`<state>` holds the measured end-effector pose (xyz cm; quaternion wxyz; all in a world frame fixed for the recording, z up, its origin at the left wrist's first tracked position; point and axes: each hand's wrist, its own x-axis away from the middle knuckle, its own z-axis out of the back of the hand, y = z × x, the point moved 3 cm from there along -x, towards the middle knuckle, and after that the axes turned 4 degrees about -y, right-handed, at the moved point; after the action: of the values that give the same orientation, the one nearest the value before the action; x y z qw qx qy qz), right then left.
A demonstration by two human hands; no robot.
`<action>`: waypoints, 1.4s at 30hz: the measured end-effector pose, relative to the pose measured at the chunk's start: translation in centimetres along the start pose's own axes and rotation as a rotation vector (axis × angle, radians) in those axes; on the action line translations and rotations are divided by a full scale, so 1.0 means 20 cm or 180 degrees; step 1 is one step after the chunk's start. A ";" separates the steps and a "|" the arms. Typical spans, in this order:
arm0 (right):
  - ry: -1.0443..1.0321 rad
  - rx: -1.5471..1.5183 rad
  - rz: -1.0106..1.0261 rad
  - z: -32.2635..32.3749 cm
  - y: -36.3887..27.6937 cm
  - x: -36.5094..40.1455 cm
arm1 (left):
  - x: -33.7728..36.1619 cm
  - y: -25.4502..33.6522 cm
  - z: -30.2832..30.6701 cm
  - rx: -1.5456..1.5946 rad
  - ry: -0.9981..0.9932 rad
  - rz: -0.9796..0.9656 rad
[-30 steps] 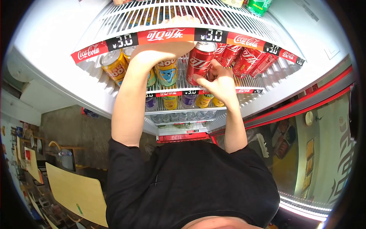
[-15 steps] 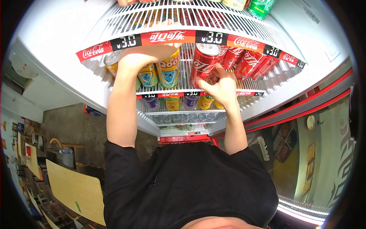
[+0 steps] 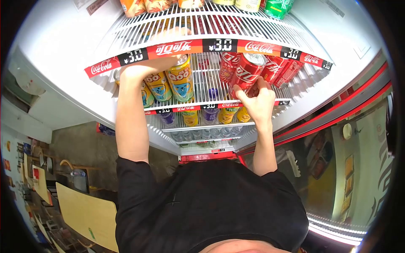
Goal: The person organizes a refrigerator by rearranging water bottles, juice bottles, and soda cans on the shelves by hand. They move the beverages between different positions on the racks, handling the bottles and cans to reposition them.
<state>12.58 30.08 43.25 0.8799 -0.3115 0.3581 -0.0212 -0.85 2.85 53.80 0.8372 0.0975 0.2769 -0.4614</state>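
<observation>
My right hand (image 3: 260, 101) grips a red Coca-Cola can (image 3: 247, 72) low on its side, thumb at the front, on the fridge shelf. The can tilts slightly and stands close to other red cola cans (image 3: 274, 67) behind and to its right. My left hand (image 3: 152, 66) reaches in under the upper shelf, above yellow Qoo drink cans (image 3: 180, 80). Its fingers lie behind the price strip and show only in part through the shelf wires, so whether they hold anything is hidden.
The upper wire shelf (image 3: 202, 25) carries orange cans (image 3: 157, 4) and a green can (image 3: 278, 7). Its red price strip (image 3: 173, 48) crosses in front of my left hand. Bottles (image 3: 190, 118) stand on the shelf below. A wooden table (image 3: 86, 211) is at the lower left.
My right hand has moved right with the cola can, widening the gap beside the Qoo cans. My left hand stays under the upper shelf. The view has shifted slightly.
</observation>
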 end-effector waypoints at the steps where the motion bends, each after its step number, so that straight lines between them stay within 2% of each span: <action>1: -0.0026 0.0030 -0.0001 0.00 0.00 0.00 | 0.04 -0.01 0.02 -0.0193 0.0187 -0.0030; 2: -0.0053 0.0062 -0.0010 0.01 -0.01 0.00 | 0.06 -0.02 0.03 -0.0379 0.0369 -0.0062; 4: -0.0069 0.0157 -0.0075 0.01 -0.02 0.01 | 0.07 -0.14 -0.07 -0.0734 -0.0739 0.0549; 5: -0.0053 0.0216 -0.0121 0.00 -0.02 0.01 | 0.10 -0.18 -0.11 -0.0831 -0.1105 0.0730; 6: -0.0039 0.0274 -0.0158 0.00 -0.02 0.01 | 0.11 -0.16 -0.11 -0.0811 -0.1202 0.0814; 12: 0.0331 0.0266 -0.0175 -0.08 0.01 0.03 | 0.13 -0.08 -0.03 -0.0479 -0.0854 0.0837; 15: 0.0248 0.0113 -0.0508 -0.06 -0.03 0.03 | 0.13 -0.06 -0.03 -0.0089 -0.0726 0.1015; 16: 0.0244 0.0056 -0.0643 -0.05 -0.03 0.03 | 0.14 -0.08 -0.05 -0.0360 -0.0644 0.0871; 17: 0.0313 0.0093 -0.0568 -0.05 -0.03 0.03 | 0.15 -0.11 -0.10 -0.0630 -0.0560 0.0727; 19: 0.0451 0.0167 -0.0411 -0.05 -0.02 0.04 | 0.09 -0.05 0.00 -0.0271 -0.0894 0.0853; 22: 0.0538 0.0126 -0.0169 -0.08 0.01 0.04 | 0.12 -0.09 -0.06 -0.0662 -0.0683 0.0714; 23: 0.0583 0.0052 -0.0102 -0.09 0.02 0.05 | 0.12 -0.11 -0.08 -0.0105 -0.0486 0.0824; 26: 0.0770 -0.0147 0.0128 -0.08 0.02 0.06 | 0.11 -0.02 -0.01 0.0093 -0.0209 0.0783; 27: 0.0873 -0.0204 0.0210 -0.07 0.01 0.07 | 0.13 -0.10 -0.08 -0.0082 -0.0020 0.0573; 29: 0.1055 -0.0294 0.0329 -0.06 -0.04 0.11 | 0.12 -0.07 -0.07 -0.0080 0.0118 0.0606; 30: 0.0977 -0.0301 0.0368 -0.06 -0.06 0.13 | 0.11 -0.05 -0.06 -0.0082 0.0178 0.0608; 31: 0.0908 -0.0357 0.0775 -0.07 -0.09 0.14 | 0.09 -0.01 0.00 -0.0115 -0.0006 0.0590; 32: 0.0844 -0.0412 0.1170 -0.07 -0.13 0.15 | 0.10 -0.03 -0.03 0.0019 0.0070 0.0548; 36: -0.0038 -0.0781 0.1761 -0.16 -0.30 0.13 | 0.09 -0.05 -0.06 -0.0043 0.0214 0.0524; 38: -0.0442 -0.0728 0.1748 -0.20 -0.36 0.11 | 0.10 -0.06 -0.09 -0.0005 0.0252 0.0507; 39: -0.0962 -0.0585 0.1569 -0.21 -0.38 0.10 | 0.10 -0.06 -0.09 0.0002 0.0254 0.0529; 42: -0.1260 -0.0868 0.1655 -0.24 -0.46 0.05 | 0.09 -0.05 -0.06 0.0042 0.0286 0.0362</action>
<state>12.01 19.90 45.07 0.8586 -0.3225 0.2475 0.3123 -1.35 1.55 51.93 0.8481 0.1391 0.3052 -0.4101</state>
